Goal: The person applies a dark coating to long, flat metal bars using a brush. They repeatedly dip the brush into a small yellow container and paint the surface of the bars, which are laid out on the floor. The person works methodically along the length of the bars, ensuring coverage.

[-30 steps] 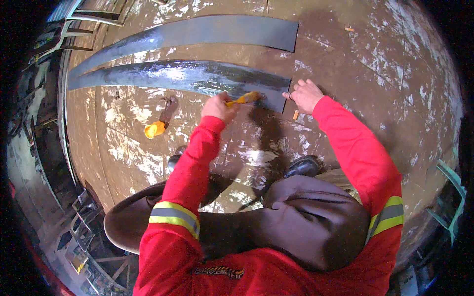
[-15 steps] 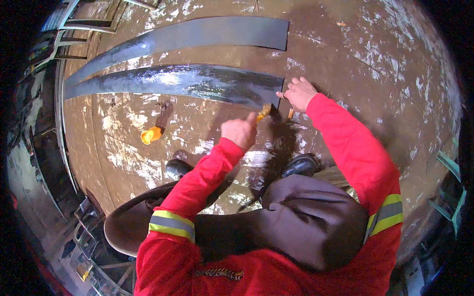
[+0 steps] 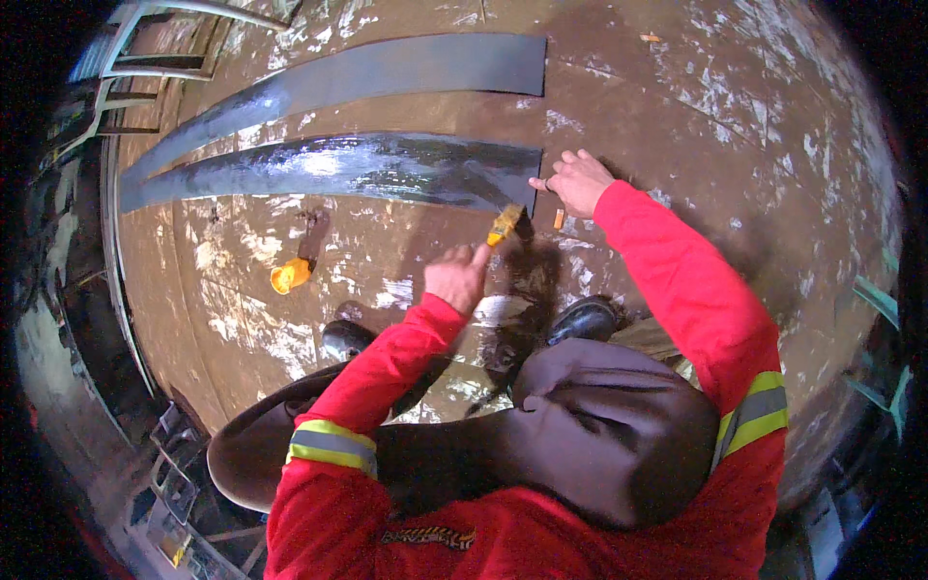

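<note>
My left hand grips a yellow-handled brush. Its dark bristles sit at the lower right corner of the nearer long dark strip. This curved strip is glossy and wet-looking. My right hand lies flat on the brown floor beside the strip's right end, holding nothing, with its fingertips at the strip's edge. A second, duller grey strip lies parallel farther away.
A yellow cup stands on the stained brown floor to the left. A small orange piece lies by my right wrist. My black boots are below the hands. Metal railings run along the left edge.
My left hand has drawn back toward me, and the brush has slid right along the nearer strip to its end corner. The right hand has stayed in place.
</note>
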Demonstrator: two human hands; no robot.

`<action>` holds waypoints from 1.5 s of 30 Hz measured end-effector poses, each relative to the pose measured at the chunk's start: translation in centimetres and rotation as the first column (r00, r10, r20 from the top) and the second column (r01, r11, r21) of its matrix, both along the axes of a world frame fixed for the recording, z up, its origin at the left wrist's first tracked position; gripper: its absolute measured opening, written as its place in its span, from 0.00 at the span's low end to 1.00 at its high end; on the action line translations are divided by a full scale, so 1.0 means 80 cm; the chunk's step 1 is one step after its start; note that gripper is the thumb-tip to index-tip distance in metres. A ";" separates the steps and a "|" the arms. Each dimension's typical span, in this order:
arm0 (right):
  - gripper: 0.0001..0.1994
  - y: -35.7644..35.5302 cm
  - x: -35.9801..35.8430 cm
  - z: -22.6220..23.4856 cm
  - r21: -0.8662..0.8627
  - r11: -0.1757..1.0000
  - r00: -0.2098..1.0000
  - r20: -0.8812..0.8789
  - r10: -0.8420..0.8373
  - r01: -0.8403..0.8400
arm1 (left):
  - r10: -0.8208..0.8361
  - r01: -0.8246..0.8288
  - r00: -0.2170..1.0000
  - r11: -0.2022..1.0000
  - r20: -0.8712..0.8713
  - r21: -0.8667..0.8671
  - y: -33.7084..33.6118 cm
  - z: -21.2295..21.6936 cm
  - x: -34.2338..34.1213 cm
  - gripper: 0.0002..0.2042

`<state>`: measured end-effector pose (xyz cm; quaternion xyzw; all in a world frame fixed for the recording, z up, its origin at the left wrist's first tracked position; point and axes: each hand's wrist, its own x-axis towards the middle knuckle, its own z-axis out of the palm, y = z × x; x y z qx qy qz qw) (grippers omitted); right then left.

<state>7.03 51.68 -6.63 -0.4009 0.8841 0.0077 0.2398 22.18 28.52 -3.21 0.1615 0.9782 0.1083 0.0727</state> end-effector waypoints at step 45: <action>0.33 -0.623 0.182 -0.031 -0.602 0.739 0.953 0.211 -0.219 0.303 | 0.370 -0.369 0.902 0.928 0.221 -0.048 -0.521 0.064 0.068 0.07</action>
